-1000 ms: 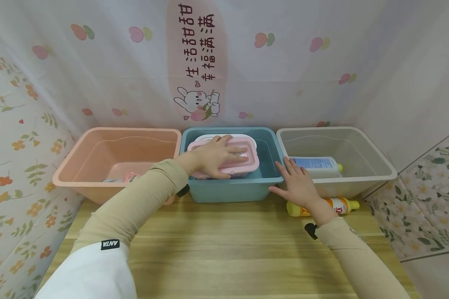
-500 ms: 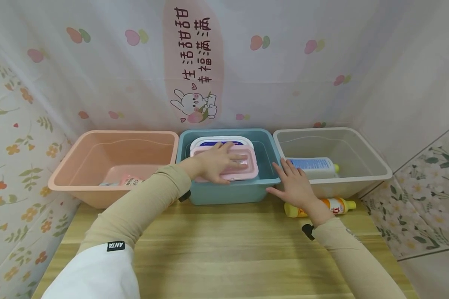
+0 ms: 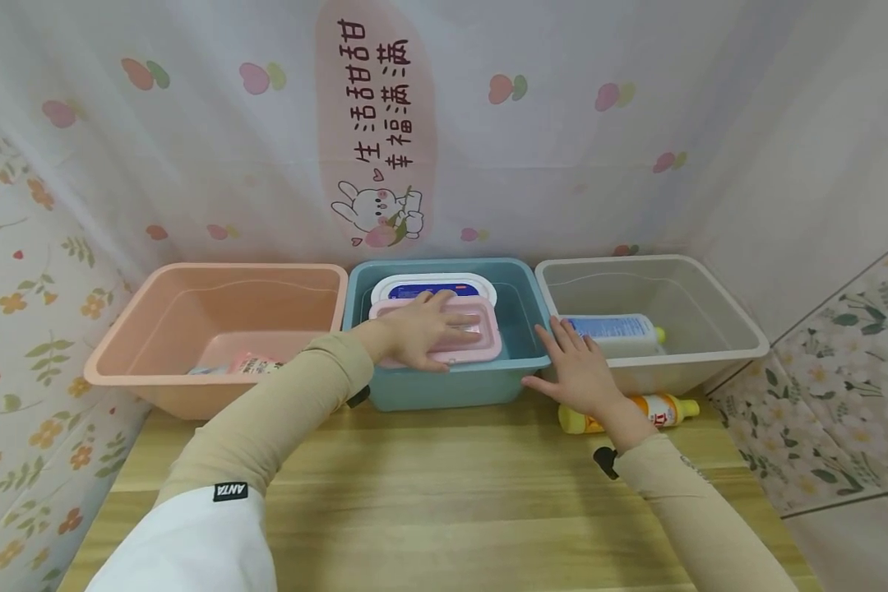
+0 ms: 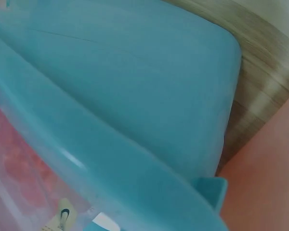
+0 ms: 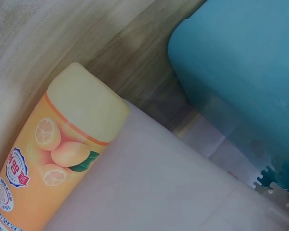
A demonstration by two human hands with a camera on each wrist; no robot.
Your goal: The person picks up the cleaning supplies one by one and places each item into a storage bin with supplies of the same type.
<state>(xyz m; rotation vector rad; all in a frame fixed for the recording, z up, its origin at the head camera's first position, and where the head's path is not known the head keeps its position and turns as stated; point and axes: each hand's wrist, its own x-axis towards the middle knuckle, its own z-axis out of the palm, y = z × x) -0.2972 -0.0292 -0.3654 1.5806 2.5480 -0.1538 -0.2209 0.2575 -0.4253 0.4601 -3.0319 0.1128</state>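
Note:
In the head view my left hand (image 3: pixel 418 329), fingers spread, rests on a pink-rimmed lidded box (image 3: pixel 492 337) in the blue bin (image 3: pixel 451 391). Behind that box lies a white package with a blue label (image 3: pixel 405 291); the hand and box partly cover it. My right hand (image 3: pixel 580 372) touches the rims where the blue bin meets the grey bin (image 3: pixel 662 378), its fingers nearly straight and holding nothing. Neither hand shows in the wrist views. A white bottle (image 3: pixel 610 327) with blue print lies inside the grey bin, beside the right fingertips.
A yellow-and-orange bottle (image 3: pixel 659 408) lies on the wooden table (image 3: pixel 414 501) before the grey bin, partly behind my right wrist. At left, the peach bin (image 3: pixel 222 304) holds a pink packet (image 3: pixel 252 363). A patterned curtain (image 3: pixel 548 181) hangs behind the bins.
The pink-rimmed box has shifted slightly toward me under my left hand, and more of the white package's blue label shows. My right hand stays at the rims. The head view has shifted slightly.

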